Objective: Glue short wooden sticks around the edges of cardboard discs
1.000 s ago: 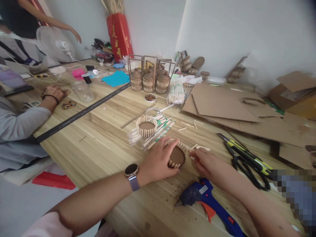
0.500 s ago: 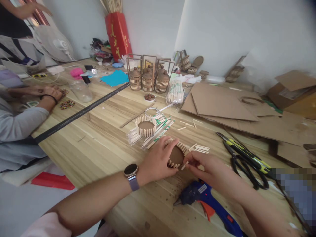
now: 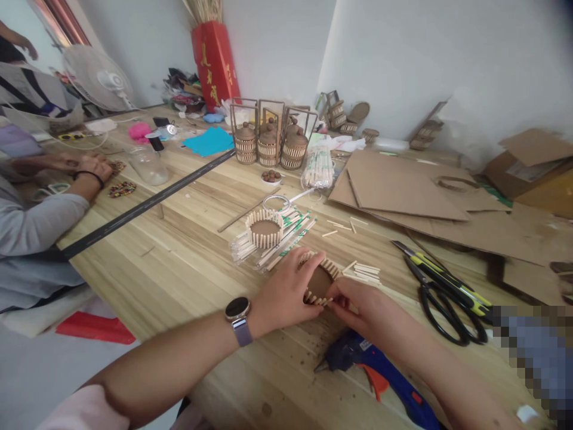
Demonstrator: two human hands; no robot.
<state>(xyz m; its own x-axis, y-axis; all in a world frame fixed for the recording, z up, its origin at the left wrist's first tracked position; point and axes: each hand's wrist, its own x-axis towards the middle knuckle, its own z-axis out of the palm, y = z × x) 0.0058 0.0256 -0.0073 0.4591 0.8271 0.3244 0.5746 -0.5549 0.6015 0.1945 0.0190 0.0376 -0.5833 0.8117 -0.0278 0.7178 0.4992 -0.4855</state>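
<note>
My left hand (image 3: 293, 289) is closed around the left side of a round cardboard base ringed with short upright wooden sticks (image 3: 320, 280). My right hand (image 3: 356, 304) pinches at the near right edge of that ring; the short wooden stick between its fingertips is mostly hidden. A second stick-ringed base (image 3: 264, 230) rests on plastic-wrapped chopsticks (image 3: 286, 242) just beyond. Loose short sticks (image 3: 366, 272) lie right of the held ring. Below my right hand lies a blue glue gun (image 3: 380, 370) with an orange trigger, its nozzle pointing left.
Black scissors (image 3: 441, 304) and a yellow-black utility knife (image 3: 452, 283) lie at the right, before cardboard sheets (image 3: 412, 185). Small lidded baskets (image 3: 268, 146) stand at the back beside a bowl of brown beads (image 3: 271, 177). A co-worker's hands (image 3: 92, 170) are at the left near colourful beads (image 3: 122, 190).
My right hand has moved slightly left, bringing the pinched stick against the edge of the ring. My left hand keeps its hold. At the far left, a standing person's arm has drawn back.
</note>
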